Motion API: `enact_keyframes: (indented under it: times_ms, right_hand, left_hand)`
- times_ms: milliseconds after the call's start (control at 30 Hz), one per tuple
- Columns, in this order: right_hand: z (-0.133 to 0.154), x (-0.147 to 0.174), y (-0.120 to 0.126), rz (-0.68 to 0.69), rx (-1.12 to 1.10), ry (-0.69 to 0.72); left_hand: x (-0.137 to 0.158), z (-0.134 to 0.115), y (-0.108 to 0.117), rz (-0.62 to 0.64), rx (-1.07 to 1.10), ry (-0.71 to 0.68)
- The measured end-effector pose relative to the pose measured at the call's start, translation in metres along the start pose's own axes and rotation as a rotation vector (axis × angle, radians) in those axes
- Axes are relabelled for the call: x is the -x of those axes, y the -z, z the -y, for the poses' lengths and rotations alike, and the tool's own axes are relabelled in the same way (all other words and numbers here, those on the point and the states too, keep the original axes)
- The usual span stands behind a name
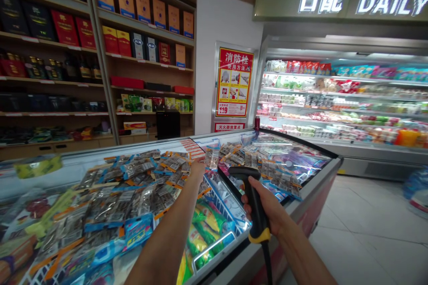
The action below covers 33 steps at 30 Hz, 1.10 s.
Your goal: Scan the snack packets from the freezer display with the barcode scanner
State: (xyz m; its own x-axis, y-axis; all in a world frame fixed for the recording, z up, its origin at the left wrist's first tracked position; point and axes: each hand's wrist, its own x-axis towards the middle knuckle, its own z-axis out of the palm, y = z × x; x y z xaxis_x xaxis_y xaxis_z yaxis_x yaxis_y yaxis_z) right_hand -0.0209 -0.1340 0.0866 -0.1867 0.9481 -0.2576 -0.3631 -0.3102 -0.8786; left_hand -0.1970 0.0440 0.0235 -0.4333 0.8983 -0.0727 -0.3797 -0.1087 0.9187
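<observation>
My right hand (267, 202) is wrapped round the handle of a black and yellow barcode scanner (257, 209), its head above the freezer's edge and its cable hanging down. Stretched out over the chest freezer, my left hand (198, 167) is closed at the edge of a small clear packet (211, 158) with dark contents; its fingers are mostly hidden. Many similar packets with orange or blue ends (133, 191) lie heaped around my left arm. More packets (267, 164) are spread on the glass lid beyond the scanner.
The chest freezer (314, 187) runs across in front of me. A wire basket (230, 237) inside it holds green and yellow bags (203, 236). Shelves of boxes (147, 57) stand at the back left, a refrigerated display (334, 102) at the back right. Tiled floor (361, 222) lies to the right.
</observation>
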Motion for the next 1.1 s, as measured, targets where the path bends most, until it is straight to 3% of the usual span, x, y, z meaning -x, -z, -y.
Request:
enact_keyframes:
  times_ms: [467,1100]
  right_hand:
    - [0.008,0.001,0.0,0.029,-0.048,-0.078]
    - [0.013,-0.003,-0.001,0.009,-0.027,-0.079]
  left_hand:
    - [0.011,-0.011,-0.002,-0.005,-0.083,0.061]
    - [0.012,-0.014,0.002,0.033,-0.014,0.086]
